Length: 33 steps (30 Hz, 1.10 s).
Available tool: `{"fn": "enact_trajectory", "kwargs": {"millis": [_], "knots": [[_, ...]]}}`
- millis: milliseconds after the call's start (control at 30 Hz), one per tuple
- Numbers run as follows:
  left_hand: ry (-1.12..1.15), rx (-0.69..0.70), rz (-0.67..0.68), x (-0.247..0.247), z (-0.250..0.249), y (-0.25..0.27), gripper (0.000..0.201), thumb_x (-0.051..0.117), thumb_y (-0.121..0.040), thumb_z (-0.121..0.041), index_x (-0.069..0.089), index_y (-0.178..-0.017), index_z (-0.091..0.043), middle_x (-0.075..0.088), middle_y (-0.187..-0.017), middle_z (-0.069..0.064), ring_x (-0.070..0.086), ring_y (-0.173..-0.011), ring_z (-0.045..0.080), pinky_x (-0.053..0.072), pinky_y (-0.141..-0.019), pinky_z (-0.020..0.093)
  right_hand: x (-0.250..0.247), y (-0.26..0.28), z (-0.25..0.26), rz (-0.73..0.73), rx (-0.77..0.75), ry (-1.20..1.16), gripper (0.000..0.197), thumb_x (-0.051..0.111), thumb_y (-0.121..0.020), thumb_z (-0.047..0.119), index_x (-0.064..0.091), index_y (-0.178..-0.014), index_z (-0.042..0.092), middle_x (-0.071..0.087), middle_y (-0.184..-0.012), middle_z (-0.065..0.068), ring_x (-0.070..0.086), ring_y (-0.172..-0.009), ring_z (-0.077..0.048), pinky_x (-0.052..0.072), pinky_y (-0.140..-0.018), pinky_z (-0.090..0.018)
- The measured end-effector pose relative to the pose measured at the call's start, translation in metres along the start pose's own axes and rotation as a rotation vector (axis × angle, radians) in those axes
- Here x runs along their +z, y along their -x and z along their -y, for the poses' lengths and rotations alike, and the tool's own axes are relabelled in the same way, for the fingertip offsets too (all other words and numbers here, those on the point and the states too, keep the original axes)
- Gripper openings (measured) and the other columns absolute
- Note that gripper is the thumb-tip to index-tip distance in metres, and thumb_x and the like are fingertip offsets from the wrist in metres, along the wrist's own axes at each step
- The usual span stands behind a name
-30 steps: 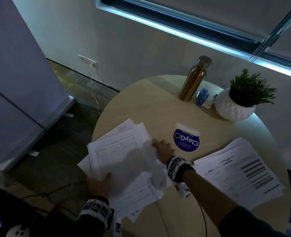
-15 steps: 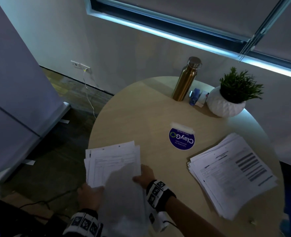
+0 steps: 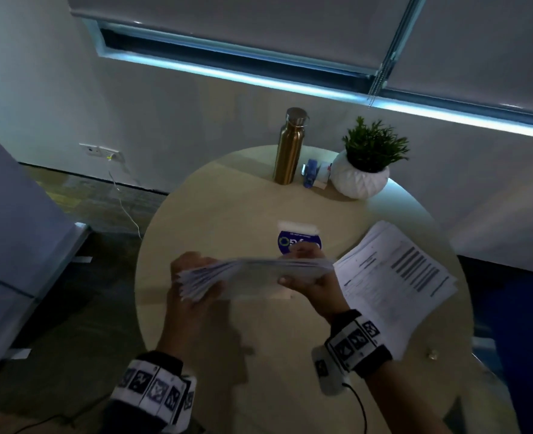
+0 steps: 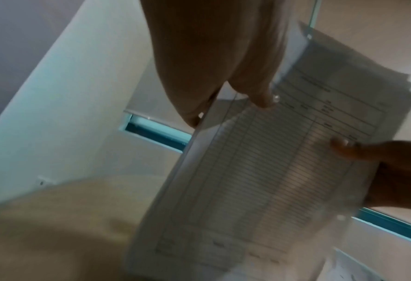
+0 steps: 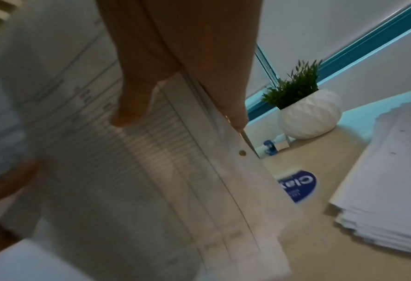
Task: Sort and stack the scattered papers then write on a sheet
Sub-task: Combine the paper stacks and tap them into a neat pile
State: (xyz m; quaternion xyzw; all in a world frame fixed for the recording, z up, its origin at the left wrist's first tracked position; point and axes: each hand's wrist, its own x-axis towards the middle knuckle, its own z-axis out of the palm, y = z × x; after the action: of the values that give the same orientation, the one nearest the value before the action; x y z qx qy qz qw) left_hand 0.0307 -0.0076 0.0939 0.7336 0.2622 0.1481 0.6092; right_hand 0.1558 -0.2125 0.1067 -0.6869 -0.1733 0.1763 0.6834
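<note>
Round light-wood table (image 3: 215,214). At the back there's a gold bottle (image 3: 288,148), some small blue thing (image 3: 309,173) I can't make out, and a white potted plant (image 3: 364,170). Blue round sticker (image 3: 299,242) mid-table, 1 paper stack (image 3: 393,277) lying flat on the right.

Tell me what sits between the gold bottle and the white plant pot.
A small blue object with a white piece beside it, between gold bottle and white plant pot; head view.

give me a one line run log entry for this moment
phase: squaring papers | bundle of papers: lifted off table | left hand: grips bundle | right hand: grips bundle | sorted stack: flat on table
</note>
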Motion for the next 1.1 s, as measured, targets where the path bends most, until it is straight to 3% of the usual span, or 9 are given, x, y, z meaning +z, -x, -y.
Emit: {"fn": "enact_trajectory", "kwargs": {"millis": [167, 267, 367, 600, 733, 800, 967, 1033, 1100], "knots": [[-0.035, 0.083, 0.116, 0.018, -0.003, -0.020, 0.013, 0.062, -0.080, -0.035, 0.065, -0.092, -0.038, 0.065, -0.091, -0.017, 0.060, -0.086, -0.005, 0.050, -0.076, 0.021, -0.001, -0.003, -0.013, -0.152, 0.060, 0.099, 0.020, 0.076, -0.067, 0.004, 0.070, -0.074, 0.021, 0.070, -0.077, -0.001, 0.066, -0.078, -0.026, 0.052, -0.074, -0.055], [0.047, 0.049, -0.018, 0.021, -0.012, -0.027, 0.016, 0.072, -0.079, -0.019, 0.060, -0.089, -0.025, 0.063, -0.065, -0.023, 0.056, -0.069, -0.005, 0.046, -0.068, 0.021, -0.005, 0.000, 0.003, -0.235, 0.013, 0.065, 0.024, 0.076, -0.072, 0.001, 0.071, -0.077, 0.023, 0.074, -0.073, 0.009, 0.069, -0.075, -0.011, 0.058, -0.072, -0.037], [0.093, 0.102, -0.091, 0.023, -0.023, -0.025, 0.015, 0.068, -0.080, -0.008, 0.061, -0.094, -0.008, 0.064, -0.075, -0.007, 0.058, -0.068, 0.008, 0.045, -0.051, 0.008, -0.006, 0.005, 0.013, -0.292, -0.043, -0.127, 0.022, 0.072, -0.074, -0.003, 0.072, -0.082, 0.018, 0.076, -0.080, 0.009, 0.070, -0.079, -0.011, 0.059, -0.071, -0.029], [0.228, 0.163, -0.077, 0.047, -0.005, -0.008, 0.031, 0.055, -0.090, -0.019, 0.054, -0.121, -0.023, 0.063, -0.106, -0.016, 0.062, -0.094, -0.004, 0.047, -0.075, 0.007, -0.002, 0.011, -0.004, -0.383, -0.121, 0.081, 0.025, 0.070, -0.081, 0.011, 0.065, -0.106, 0.008, 0.070, -0.100, 0.000, 0.066, -0.094, -0.008, 0.056, -0.078, -0.024], [0.126, 0.055, 0.028, 0.054, 0.014, -0.010, 0.070, 0.076, -0.075, -0.016, 0.040, -0.134, -0.028, 0.058, -0.124, -0.006, 0.056, -0.110, 0.011, 0.047, -0.088, 0.032, -0.007, 0.020, -0.026, -0.335, -0.042, 0.108, 0.048, 0.074, -0.077, 0.011, 0.053, -0.120, 0.016, 0.062, -0.105, 0.018, 0.058, -0.094, 0.011, 0.049, -0.075, -0.009], [0.110, -0.004, 0.078, 0.057, 0.021, -0.013, 0.067, 0.076, -0.072, -0.024, 0.042, -0.130, -0.030, 0.059, -0.118, -0.010, 0.057, -0.106, 0.009, 0.048, -0.086, 0.035, -0.012, 0.022, -0.041, -0.271, 0.070, 0.138, 0.065, 0.077, -0.073, 0.010, 0.045, -0.129, 0.019, 0.059, -0.112, 0.016, 0.056, -0.099, 0.008, 0.049, -0.076, -0.008], [0.035, -0.062, 0.145, 0.059, 0.033, -0.027, 0.028, 0.068, -0.082, -0.029, 0.062, -0.109, -0.024, 0.068, -0.107, 0.000, 0.063, -0.103, 0.024, 0.051, -0.084, 0.040, -0.027, 0.021, -0.054, -0.281, 0.138, 0.240, 0.032, 0.062, -0.088, 0.018, 0.052, -0.118, 0.018, 0.064, -0.112, -0.004, 0.061, -0.098, -0.014, 0.053, -0.085, -0.029], [0.036, -0.089, 0.177, 0.055, 0.031, -0.028, 0.014, 0.065, -0.085, -0.027, 0.065, -0.098, -0.029, 0.069, -0.099, -0.003, 0.064, -0.096, 0.021, 0.051, -0.080, 0.036, -0.043, 0.022, -0.057, -0.304, 0.168, 0.336, 0.039, 0.069, -0.082, 0.027, 0.051, -0.116, 0.021, 0.065, -0.111, -0.002, 0.061, -0.099, -0.012, 0.049, -0.084, -0.019], [0.036, -0.073, 0.171, 0.048, 0.033, -0.025, 0.015, 0.061, -0.087, -0.024, 0.064, -0.101, -0.029, 0.066, -0.101, -0.007, 0.061, -0.095, 0.018, 0.048, -0.079, 0.030, -0.068, 0.025, -0.073, -0.359, 0.292, 0.697, 0.066, 0.073, -0.075, 0.038, 0.041, -0.130, 0.019, 0.057, -0.127, -0.004, 0.053, -0.117, -0.019, 0.042, -0.100, -0.034]]}}
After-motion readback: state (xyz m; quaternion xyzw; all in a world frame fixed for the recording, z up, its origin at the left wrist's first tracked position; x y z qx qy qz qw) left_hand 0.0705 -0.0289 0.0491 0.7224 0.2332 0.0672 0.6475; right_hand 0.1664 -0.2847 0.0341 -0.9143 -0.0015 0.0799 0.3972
